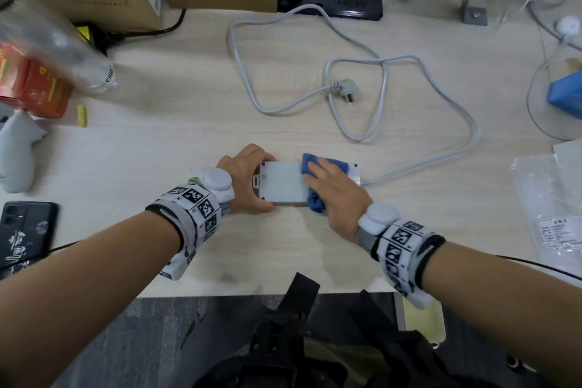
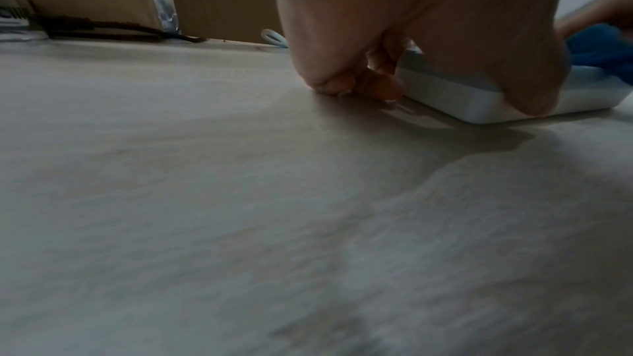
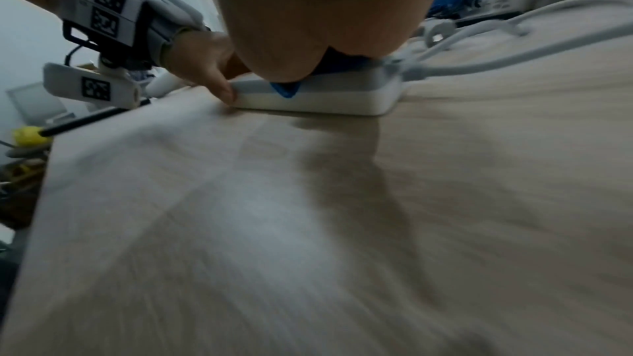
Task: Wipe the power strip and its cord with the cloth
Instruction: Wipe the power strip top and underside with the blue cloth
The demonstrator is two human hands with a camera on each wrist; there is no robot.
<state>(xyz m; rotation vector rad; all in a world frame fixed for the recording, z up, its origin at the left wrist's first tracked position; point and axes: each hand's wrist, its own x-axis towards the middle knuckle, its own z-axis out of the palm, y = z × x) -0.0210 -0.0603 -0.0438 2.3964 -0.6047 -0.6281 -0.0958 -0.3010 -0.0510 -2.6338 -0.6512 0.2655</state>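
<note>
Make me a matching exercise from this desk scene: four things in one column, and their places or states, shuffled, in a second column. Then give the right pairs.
Things
1. cloth
2. white power strip
3. plug
4. black power strip

Places or states
A. at the far edge of the desk, beside a cardboard box
B. pressed under the right hand
C. lying loose on the desk, in no socket
D. gripped at one end by the left hand

Pairs: 1-B, 2-D, 3-C, 4-A
</note>
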